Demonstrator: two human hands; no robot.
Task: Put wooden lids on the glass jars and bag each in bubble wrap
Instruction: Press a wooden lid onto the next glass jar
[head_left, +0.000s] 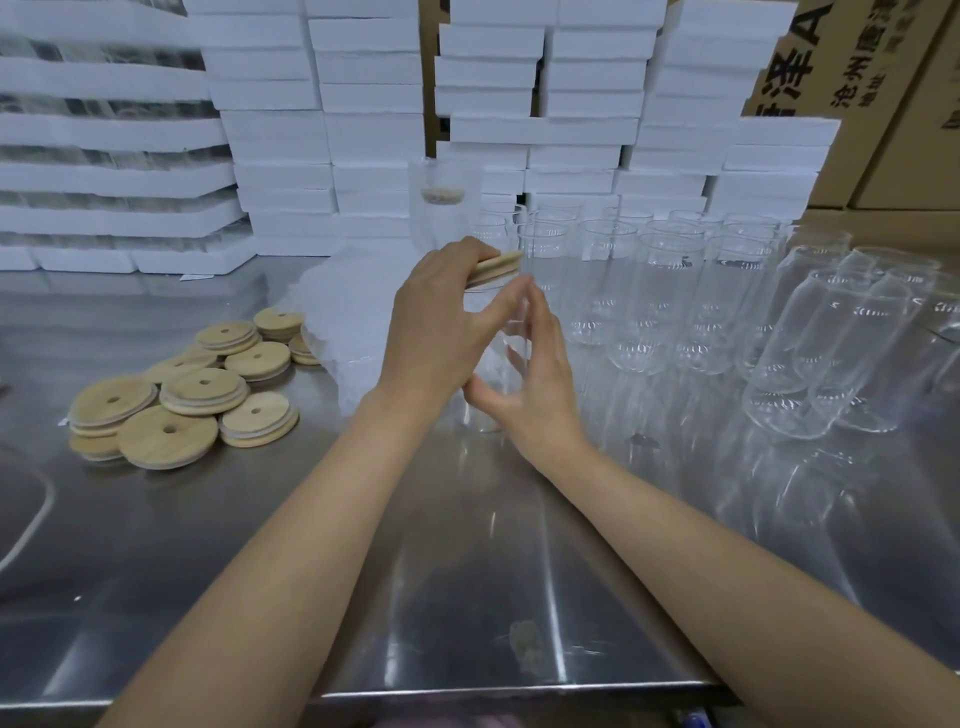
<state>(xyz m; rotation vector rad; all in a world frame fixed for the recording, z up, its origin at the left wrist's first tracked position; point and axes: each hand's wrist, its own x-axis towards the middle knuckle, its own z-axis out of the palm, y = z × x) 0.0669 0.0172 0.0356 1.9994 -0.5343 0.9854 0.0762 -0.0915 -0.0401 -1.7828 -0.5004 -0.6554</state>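
— What do the hands hold?
— The left hand (436, 332) pinches a wooden lid (496, 269) tilted over the glass jar (493, 358); the right hand (535, 374) cups that jar, centre desk (467, 571).
— Spare lids?
— A lid pile (187, 389) at nine o'clock.

You stand in a packing room or warehouse. White foam trays (322, 130) are stacked high across the top of the frame, with printed cardboard cartons (883, 104) in the upper right. In front of you a steel worktable (467, 597) carries rows of identical glass jars (675, 296) at right and a heap of wooden lids (192, 395) at left.
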